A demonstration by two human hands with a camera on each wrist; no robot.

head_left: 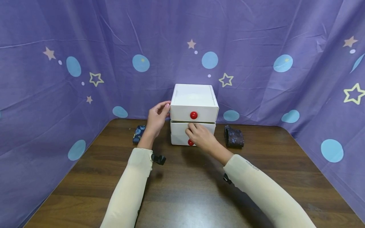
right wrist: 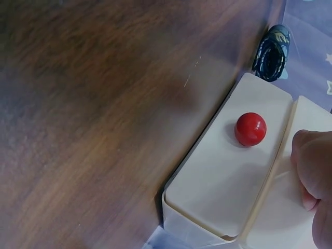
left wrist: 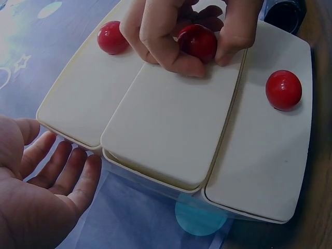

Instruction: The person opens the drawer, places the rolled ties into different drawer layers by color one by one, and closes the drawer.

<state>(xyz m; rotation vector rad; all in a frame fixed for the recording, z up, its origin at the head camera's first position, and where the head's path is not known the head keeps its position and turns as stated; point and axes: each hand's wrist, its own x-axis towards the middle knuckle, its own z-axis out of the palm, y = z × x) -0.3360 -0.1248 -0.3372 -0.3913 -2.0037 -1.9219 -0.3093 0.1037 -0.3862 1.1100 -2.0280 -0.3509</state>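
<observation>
A white drawer unit (head_left: 194, 95) with three stacked fronts stands at the back of the table, each front bearing a round red knob. My right hand (head_left: 201, 136) pinches the middle drawer's red knob (left wrist: 198, 44) between thumb and fingers. That middle drawer (left wrist: 161, 124) stands slightly proud of the other two, with a thin gap along its edge. My left hand (head_left: 158, 118) is at the unit's left side, its fingers (left wrist: 67, 171) extended along the edge by the top drawer. The top knob (head_left: 194, 115) and bottom knob (right wrist: 250, 129) are untouched.
A blue patterned fabric piece (head_left: 139, 134) lies left of the unit, behind my left wrist. To the right sits a dark patterned, hollow fabric piece (head_left: 234, 136). A purple curtain (head_left: 176, 41) with stars and dots hangs close behind the wooden table (head_left: 182, 190).
</observation>
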